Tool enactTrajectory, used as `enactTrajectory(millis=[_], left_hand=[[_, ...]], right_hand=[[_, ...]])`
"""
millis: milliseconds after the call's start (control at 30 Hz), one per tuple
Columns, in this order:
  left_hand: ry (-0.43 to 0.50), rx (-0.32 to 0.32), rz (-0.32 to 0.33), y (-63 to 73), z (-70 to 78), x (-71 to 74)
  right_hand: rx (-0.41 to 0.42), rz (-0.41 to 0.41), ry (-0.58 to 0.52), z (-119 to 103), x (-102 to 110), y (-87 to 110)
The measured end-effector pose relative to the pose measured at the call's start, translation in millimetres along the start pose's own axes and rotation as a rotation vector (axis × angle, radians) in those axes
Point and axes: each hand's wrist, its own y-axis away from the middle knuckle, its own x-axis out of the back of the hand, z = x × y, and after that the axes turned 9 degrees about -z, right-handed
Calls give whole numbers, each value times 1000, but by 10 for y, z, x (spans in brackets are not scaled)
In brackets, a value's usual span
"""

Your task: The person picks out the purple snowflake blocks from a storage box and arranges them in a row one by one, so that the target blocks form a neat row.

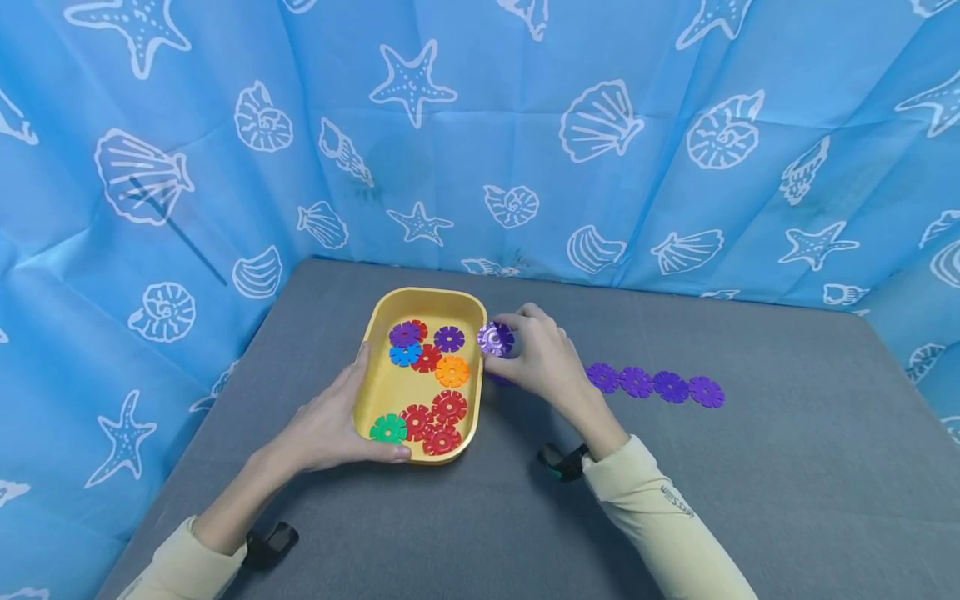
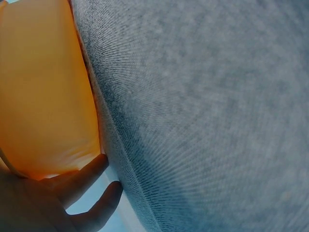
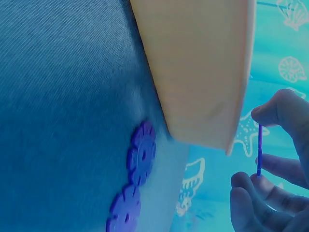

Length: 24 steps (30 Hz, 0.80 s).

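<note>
A yellow tray (image 1: 420, 293) holds several notched plastic discs: purple, blue, red, orange and green. My left hand (image 1: 330, 425) grips its near left corner, the thumb over the front rim and the fingers along the left wall. In the left wrist view, fingers (image 2: 89, 181) lie by the tray's side (image 2: 46, 87). Just above the tray's right rim, my right hand (image 1: 542, 354) pinches a purple disc (image 1: 495, 338) between thumb and fingers. That disc (image 3: 259, 150) shows edge-on in the right wrist view, apart from the tray wall.
A row of purple discs (image 1: 636, 382) lies on the grey table (image 1: 787, 467) right of the tray, its left end partly hidden by my right hand. Behind the table hangs a blue curtain (image 1: 465, 158) with shell and starfish prints.
</note>
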Motion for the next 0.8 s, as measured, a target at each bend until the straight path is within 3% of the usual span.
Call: enactTrajectory(millis=[800], left_hand=[[19,-1,-13,5,15,12]], right_hand=[[-109,46,115,846,383,564]])
